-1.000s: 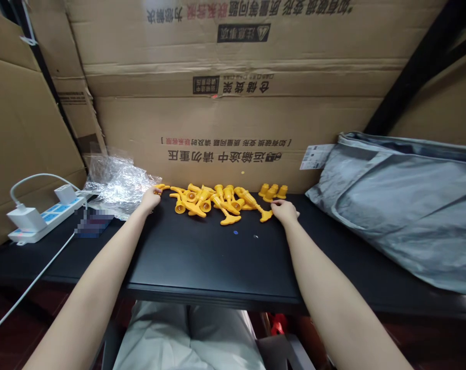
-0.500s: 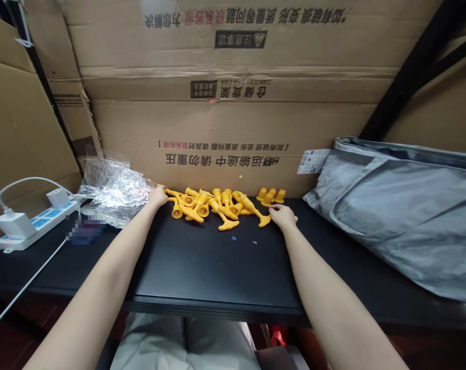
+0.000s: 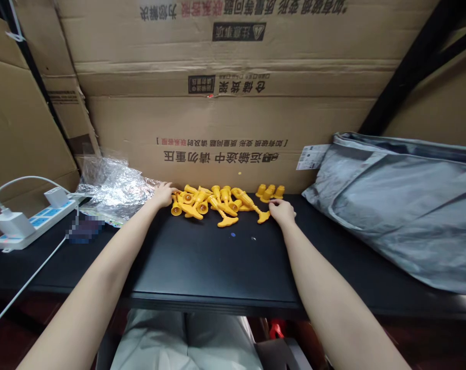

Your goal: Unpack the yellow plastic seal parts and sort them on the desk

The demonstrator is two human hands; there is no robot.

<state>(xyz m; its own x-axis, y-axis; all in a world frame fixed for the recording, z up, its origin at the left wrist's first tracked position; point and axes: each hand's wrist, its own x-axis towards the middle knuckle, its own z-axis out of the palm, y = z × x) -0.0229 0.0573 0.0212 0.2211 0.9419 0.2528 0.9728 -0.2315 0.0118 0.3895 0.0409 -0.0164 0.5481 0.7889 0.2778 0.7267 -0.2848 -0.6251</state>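
The yellow parts (image 3: pixel 202 196) lie in a messy heap at the back of the worktop (image 3: pixel 213 264). Many lie on top of each other, so some are partly hidden. One handle (image 3: pixel 227 221) pokes out at 5 o'clock. Another handle (image 3: pixel 263 217) pokes out at 4 o'clock.

The left hand (image 3: pixel 165 194) is at 9 o'clock, up against the end of the heap. It covers a bit of that end. I cannot tell if its fingers are holding a part. The right hand (image 3: pixel 282 211) is at 3 o'clock, next to the tip of the second handle. Its fingers are bent, but I cannot tell if they pinch anything.

Four little yellow cups (image 3: pixel 267 194) stand close together between 2 and 3 o'clock, just behind the right hand. A blue dot (image 3: pixel 233 235) is at 5 o'clock.

Shiny plastic (image 3: pixel 117 180) is bunched up near 10 o'clock, by the left hand. Farther out, toward 9 o'clock, are a dark, blurry thing (image 3: pixel 85 229) and a white power strip (image 3: pixel 43 221) with plugs in it. A big gray bag (image 3: pixel 402 210) fills the 3 o'clock side. At 12 o'clock, tall cardboard (image 3: pixel 233 115) stands like a wall right behind the heap.
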